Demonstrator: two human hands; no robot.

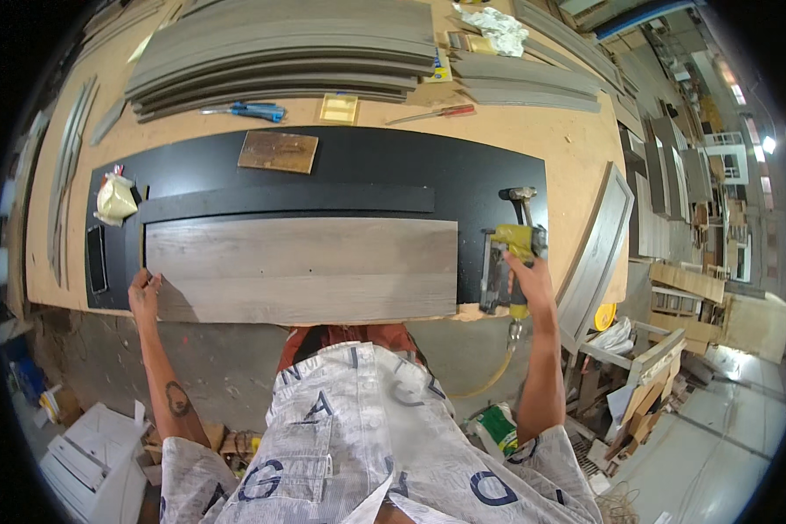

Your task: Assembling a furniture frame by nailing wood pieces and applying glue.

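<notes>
A grey wood-grain board (301,269) lies flat on a black sheet (367,166) at the near edge of the workbench. My left hand (144,293) presses on the board's near left corner, fingers spread. My right hand (524,275) grips a yellow-and-black pneumatic nail gun (508,262) just off the board's right end, its hose hanging down below the bench. A narrow black strip (288,203) lies along the board's far edge.
A stack of long grey boards (279,48) fills the far side of the bench. Near it lie a blue-handled tool (249,110), a red screwdriver (432,113), a brown plate (278,151), a tape roll (115,199) and a phone (97,258). Offcuts and panels stand at right.
</notes>
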